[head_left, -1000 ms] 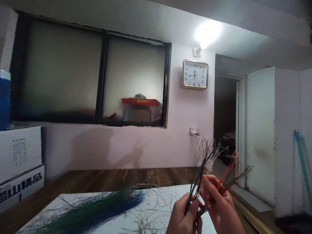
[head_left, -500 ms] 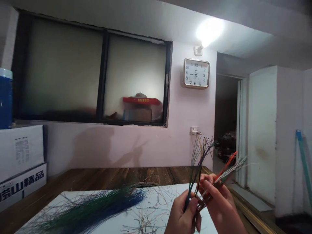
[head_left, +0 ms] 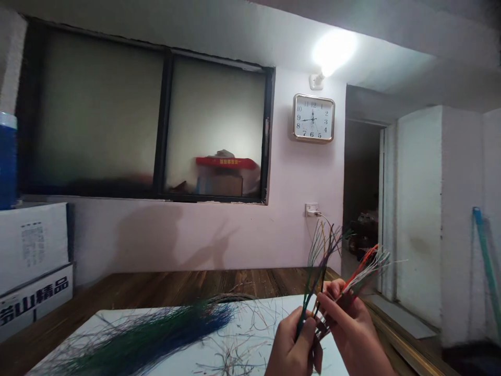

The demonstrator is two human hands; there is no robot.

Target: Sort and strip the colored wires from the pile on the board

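My left hand [head_left: 294,339] is closed, thumb on top, around a bundle of thin wires [head_left: 313,284] in green, purple, black and yellow. Their loose ends fan upward. Close beside it, my right hand [head_left: 354,329] pinches a second group of orange-red and white wires [head_left: 362,269], which splay out to the upper right. Between the hands, strands run across from one set of fingers to the other. Where the two groups meet, fingers hide part of them. A large heap of green and blue wires [head_left: 156,334] lies on the white sheet to the left of my hands.
The white sheet [head_left: 270,308], scattered with wire scraps [head_left: 230,355], covers part of a dark wooden table [head_left: 172,282]. White boxes [head_left: 33,250] and a blue container [head_left: 8,162] stand at the left. A plugged-in socket [head_left: 312,210] and a clock [head_left: 313,118] are on the wall.
The fingers of my right hand have shifted slightly, and the orange and white wire ends have spread and tipped a little lower. My left hand stays almost in place.
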